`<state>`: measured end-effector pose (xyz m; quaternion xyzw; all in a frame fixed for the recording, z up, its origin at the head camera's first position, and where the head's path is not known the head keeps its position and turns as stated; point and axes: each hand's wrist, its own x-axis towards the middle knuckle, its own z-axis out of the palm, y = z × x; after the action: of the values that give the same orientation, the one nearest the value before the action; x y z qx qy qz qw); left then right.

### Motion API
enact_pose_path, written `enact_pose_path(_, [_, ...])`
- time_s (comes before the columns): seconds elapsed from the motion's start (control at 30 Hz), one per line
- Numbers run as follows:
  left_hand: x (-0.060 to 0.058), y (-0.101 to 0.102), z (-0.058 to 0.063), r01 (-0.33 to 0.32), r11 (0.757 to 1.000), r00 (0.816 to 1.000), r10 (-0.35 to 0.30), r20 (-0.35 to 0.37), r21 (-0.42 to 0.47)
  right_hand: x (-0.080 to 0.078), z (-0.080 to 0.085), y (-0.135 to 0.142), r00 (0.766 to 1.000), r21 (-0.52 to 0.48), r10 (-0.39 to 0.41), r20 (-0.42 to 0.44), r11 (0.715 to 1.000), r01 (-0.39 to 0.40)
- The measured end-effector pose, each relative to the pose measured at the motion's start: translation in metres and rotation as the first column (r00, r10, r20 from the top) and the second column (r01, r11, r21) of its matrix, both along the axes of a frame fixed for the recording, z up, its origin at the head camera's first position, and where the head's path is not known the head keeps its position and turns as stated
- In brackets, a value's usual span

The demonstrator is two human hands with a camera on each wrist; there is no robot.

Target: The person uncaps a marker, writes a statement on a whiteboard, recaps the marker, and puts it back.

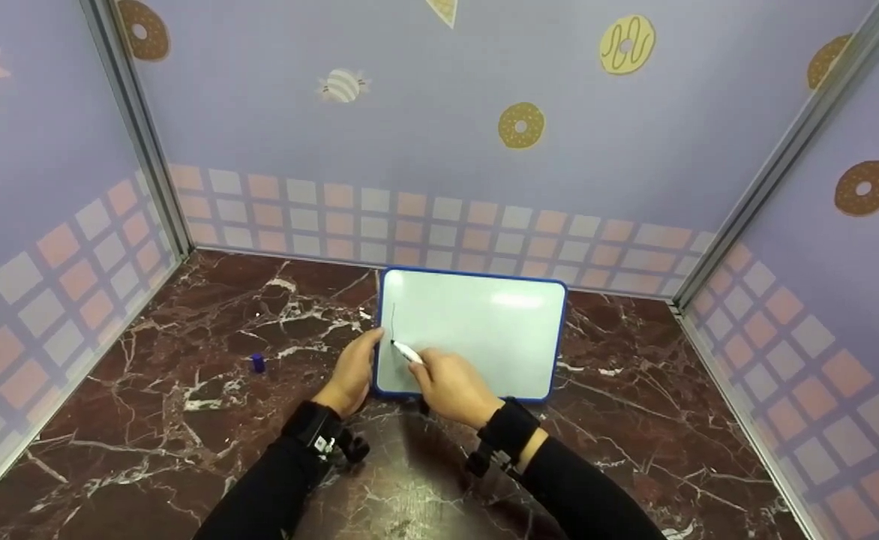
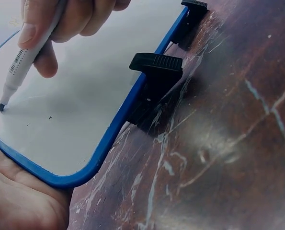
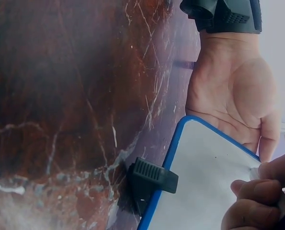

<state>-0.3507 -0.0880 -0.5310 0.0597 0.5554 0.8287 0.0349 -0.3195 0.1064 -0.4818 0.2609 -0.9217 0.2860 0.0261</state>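
Observation:
A whiteboard (image 1: 477,322) with a blue frame stands tilted on the table. At its left edge my left hand (image 1: 351,375) grips the frame, the thumb along the side and the fingers partly hidden behind. My right hand (image 1: 458,386) pinches a white marker (image 1: 408,352) between thumb and fingers. The marker's dark tip meets the board near the left side, at the lower end of a thin, nearly vertical dark line (image 1: 393,319). From the left wrist view, the marker (image 2: 20,67) slants down to the board surface, with the left palm (image 2: 22,196) beside the frame's corner.
A small blue cap (image 1: 258,363) sits on the dark marbled table (image 1: 207,420), left of the board. Black clip-like feet (image 2: 156,67) hold the board's lower edge. Patterned panels (image 1: 424,150) enclose the table at the back and both sides.

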Motion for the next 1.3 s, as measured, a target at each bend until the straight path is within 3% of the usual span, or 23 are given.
enact_pose_path(0.17, [0.000, 0.000, 0.001, -0.005, 1.000, 1.000, 0.005, 0.015, -0.004, 0.002, -0.001, 0.000, 1.000, -0.004, -0.005, 0.022, 1.000, 0.005])
enact_pose_path(0.4, [-0.001, 0.000, 0.001, 0.008, 1.000, 1.000, -0.008, -0.004, -0.008, 0.004, -0.003, 0.001, 1.000, 0.017, 0.013, -0.021, 1.000, -0.013])
enact_pose_path(0.93, [0.000, -0.002, -0.003, -0.037, 0.999, 0.999, 0.036, -0.010, -0.020, 0.004, -0.008, -0.001, 1.000, 0.019, 0.015, -0.002, 1.000, -0.015])
enact_pose_path(1.3, [-0.001, 0.000, 0.000, -0.027, 1.000, 1.000, 0.027, -0.012, -0.016, 0.002, 0.006, 0.005, 1.000, -0.053, 0.011, -0.017, 0.998, -0.012])
